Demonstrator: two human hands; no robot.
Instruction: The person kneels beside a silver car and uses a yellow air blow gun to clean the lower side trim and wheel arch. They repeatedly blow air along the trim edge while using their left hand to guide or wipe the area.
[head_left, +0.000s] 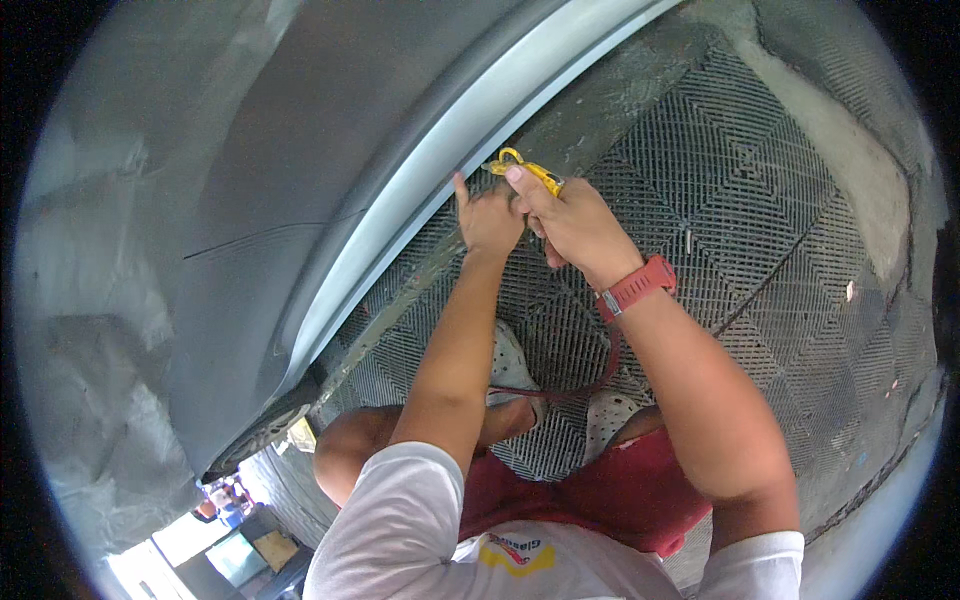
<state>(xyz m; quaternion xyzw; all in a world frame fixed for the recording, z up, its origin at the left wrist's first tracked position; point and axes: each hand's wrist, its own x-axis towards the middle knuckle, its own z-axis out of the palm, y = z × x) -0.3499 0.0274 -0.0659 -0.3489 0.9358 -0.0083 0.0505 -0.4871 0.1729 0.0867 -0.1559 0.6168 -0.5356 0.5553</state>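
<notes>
My right hand (576, 217), above a red wristwatch, is closed around a yellow-handled tool (536, 174), whose exact kind I cannot tell. The tool's looped front end lies close to the lower edge of a silver-grey sill panel (427, 161) on a car body. Just left of the tool is my left hand (491, 217), its thumb or a finger raised against that edge and the other fingers curled. Whether those curled fingers hold anything is hidden. A thin dark red hose or cord (613, 360) runs down from beneath my right wrist towards my feet.
Dark ribbed floor tiles (720, 172) lie under my hands and light perforated clogs (514, 364). The grey car body (247, 172) fills the left side, with a wheel (262, 435) at its lower end. Bare concrete (847, 127) shows at upper right.
</notes>
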